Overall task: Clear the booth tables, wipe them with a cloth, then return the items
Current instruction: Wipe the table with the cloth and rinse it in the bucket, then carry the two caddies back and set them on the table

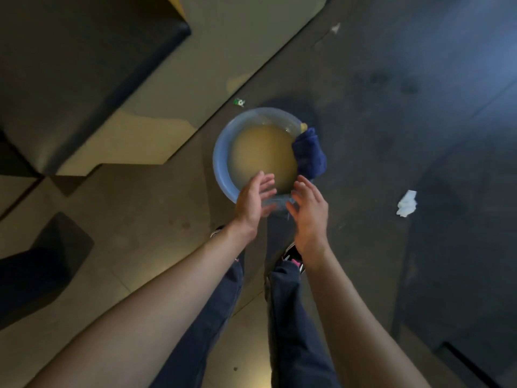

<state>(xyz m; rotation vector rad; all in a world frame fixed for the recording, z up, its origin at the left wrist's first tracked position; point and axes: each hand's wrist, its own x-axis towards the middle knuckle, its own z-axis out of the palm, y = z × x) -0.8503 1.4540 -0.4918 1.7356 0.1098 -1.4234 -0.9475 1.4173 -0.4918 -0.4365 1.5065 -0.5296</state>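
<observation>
Blue basin (221, 163) on floor at frame centre, filled with murky yellowish water. Dark blue cloth (309, 155) draped over basin rim at 3 o'clock, long axis running 12 to 6. Left hand (253, 201) and right hand (309, 208) at rim's 6 o'clock, fingers spread, palms facing, gripping nothing. White crumpled tissue (407, 203) on floor further toward 3 o'clock

Dark blue cloth (310, 155) draped over basin (221, 161) rim.
</observation>
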